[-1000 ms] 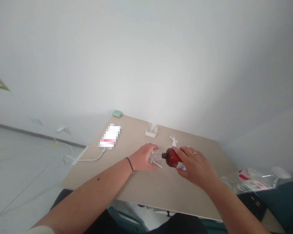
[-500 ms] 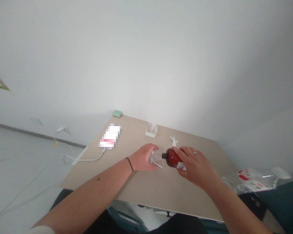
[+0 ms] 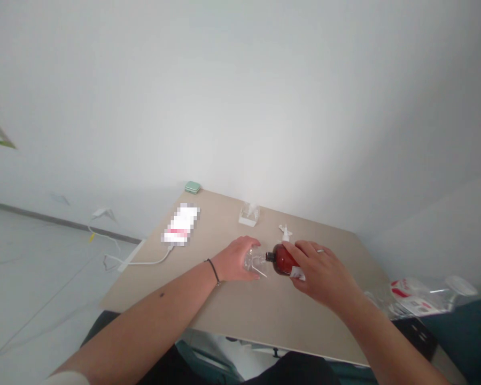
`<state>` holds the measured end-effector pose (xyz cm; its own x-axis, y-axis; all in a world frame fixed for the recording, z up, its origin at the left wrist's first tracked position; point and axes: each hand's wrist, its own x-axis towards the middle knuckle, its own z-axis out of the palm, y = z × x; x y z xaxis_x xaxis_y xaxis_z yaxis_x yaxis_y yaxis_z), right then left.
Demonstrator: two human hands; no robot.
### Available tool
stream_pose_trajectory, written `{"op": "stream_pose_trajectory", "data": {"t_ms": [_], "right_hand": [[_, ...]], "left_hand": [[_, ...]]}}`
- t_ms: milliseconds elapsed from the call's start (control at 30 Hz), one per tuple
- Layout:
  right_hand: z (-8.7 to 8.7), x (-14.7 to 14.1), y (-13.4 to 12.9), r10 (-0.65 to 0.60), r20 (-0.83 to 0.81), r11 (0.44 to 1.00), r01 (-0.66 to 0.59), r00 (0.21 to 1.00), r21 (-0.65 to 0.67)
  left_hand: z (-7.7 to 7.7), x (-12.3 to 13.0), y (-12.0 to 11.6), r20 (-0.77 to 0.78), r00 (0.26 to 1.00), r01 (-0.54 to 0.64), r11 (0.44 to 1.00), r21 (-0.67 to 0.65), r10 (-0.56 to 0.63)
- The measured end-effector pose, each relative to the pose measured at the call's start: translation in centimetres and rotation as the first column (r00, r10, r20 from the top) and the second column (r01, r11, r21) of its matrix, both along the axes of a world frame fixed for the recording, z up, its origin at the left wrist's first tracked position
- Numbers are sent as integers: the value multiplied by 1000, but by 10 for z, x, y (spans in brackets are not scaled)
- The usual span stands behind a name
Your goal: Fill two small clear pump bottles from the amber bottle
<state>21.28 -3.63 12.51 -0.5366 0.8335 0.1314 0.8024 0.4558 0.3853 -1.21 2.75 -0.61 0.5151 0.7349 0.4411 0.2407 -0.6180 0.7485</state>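
Bottle [image 3: 282, 260] apparently uncapped, held tipped by right hand [image 3: 320, 272], neck [image 3: 270, 256] pointed left at container [image 3: 253, 259] gripped by left hand [image 3: 234, 260]; fill levels can't be read, so remainder unclear.

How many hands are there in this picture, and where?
2. The left hand curls around a clear container; the right hand holds a tilted dark red bottle. No other hands show.

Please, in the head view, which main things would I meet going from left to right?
Green-edged frame, white cable, mint-green case, left hand, clear container, dark red bottle, right hand, labelled clear bottle.
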Motion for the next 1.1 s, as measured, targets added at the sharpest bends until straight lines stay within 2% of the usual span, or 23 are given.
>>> {"op": "stream_pose_trajectory", "data": {"t_ms": [533,1100], "right_hand": [[3,-2,0,-11,20,1000,11,1000,-20],[6,-2,-1,-11,32,999,12,999,-30]], "left_hand": [[5,-1,-2,-9,1000,0,1000,-18,0],[0,0,0,-7,1000,5,1000,18,-5]]}}
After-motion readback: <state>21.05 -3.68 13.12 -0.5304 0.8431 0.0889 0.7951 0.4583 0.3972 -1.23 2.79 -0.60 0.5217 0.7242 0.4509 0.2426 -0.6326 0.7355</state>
